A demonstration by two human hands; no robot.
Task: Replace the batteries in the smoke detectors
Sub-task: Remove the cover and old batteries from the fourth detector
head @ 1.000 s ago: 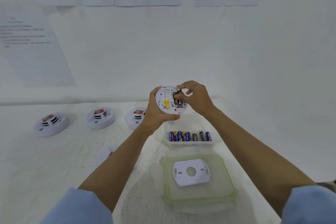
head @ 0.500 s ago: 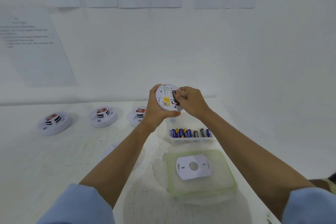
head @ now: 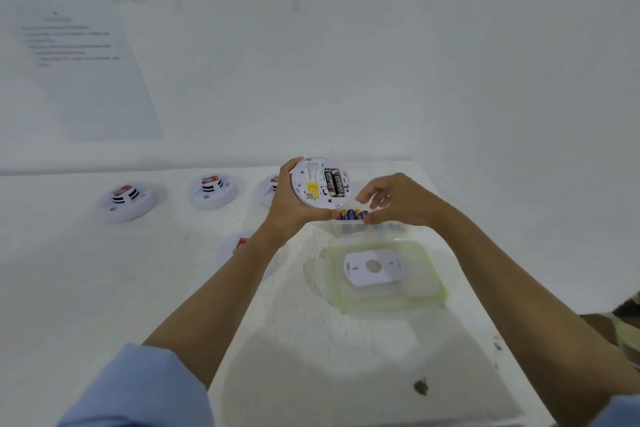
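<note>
White smoke detector (head: 313,184), back facing you, two black batteries (head: 334,182) seated in its compartment: your left hand (head: 287,208) gripped it by the rim above the bench (head: 138,288). Your right hand (head: 401,201), blurred, hovered just beside it over the box of spare batteries (head: 346,218), fingers loosely curled and apart, nothing visibly held.

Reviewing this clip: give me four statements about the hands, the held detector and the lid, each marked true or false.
1. The left hand grips a smoke detector, back side facing the camera. True.
2. Its battery bay is empty. False: two black batteries sit in it.
3. The right hand presses on that detector. False: it hovers apart, above the battery tray.
4. A white mounting plate lies on the green-rimmed lid. True.
</note>
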